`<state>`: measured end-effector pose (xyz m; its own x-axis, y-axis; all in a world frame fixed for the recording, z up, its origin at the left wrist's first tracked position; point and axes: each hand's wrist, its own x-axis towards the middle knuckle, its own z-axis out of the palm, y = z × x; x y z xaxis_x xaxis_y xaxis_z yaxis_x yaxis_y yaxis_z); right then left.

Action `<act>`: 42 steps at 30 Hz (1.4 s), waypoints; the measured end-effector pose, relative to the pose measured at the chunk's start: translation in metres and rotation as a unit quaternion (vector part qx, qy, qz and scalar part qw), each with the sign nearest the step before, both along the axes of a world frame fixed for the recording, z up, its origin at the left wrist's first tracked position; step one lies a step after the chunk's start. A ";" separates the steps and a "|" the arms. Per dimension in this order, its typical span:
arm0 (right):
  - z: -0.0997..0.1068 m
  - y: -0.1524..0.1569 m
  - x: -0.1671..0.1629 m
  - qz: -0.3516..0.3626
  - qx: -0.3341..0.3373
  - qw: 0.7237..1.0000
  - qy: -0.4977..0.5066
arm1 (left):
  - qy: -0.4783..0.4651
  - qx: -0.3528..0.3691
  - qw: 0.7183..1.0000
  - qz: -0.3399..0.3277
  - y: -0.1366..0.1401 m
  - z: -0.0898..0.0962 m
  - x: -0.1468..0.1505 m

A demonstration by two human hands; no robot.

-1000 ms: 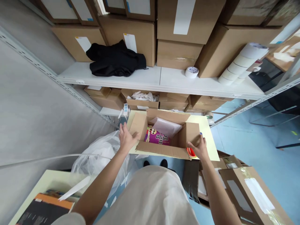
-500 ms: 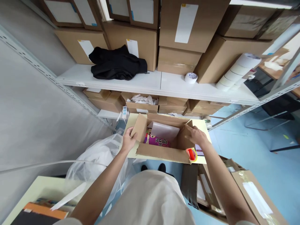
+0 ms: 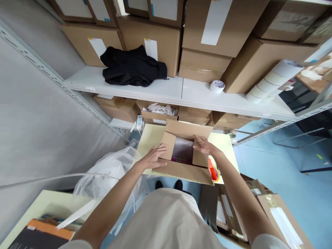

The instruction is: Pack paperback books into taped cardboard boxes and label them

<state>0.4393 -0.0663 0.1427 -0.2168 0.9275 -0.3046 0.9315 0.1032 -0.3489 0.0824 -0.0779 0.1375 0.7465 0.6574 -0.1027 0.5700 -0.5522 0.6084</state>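
A cardboard box stands on the pale yellow table, its two side flaps folded inward and its front and back flaps spread outward. My left hand lies on the left flap with fingers extended. Flat on the right flap rests my right hand, its fingers stretched out too. Between the flaps, a purple printed package shows inside the box, partly under a whitish sheet. A tape roll with a red dispenser sits beside the box's right front corner.
Behind the pale yellow table rises a white shelf with cartons, a black garment and tape rolls. Clear plastic wrapping lies at the left. Opened cartons stand on the floor at the right.
Both side flaps have folded inward under my hands, which have moved closer together. The back flap now stands raised, and less of the box's contents shows.
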 end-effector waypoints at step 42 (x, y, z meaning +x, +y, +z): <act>-0.057 -0.058 -0.006 -0.165 0.179 0.947 0.211 | -0.230 -0.027 0.904 0.359 -0.006 -0.093 0.025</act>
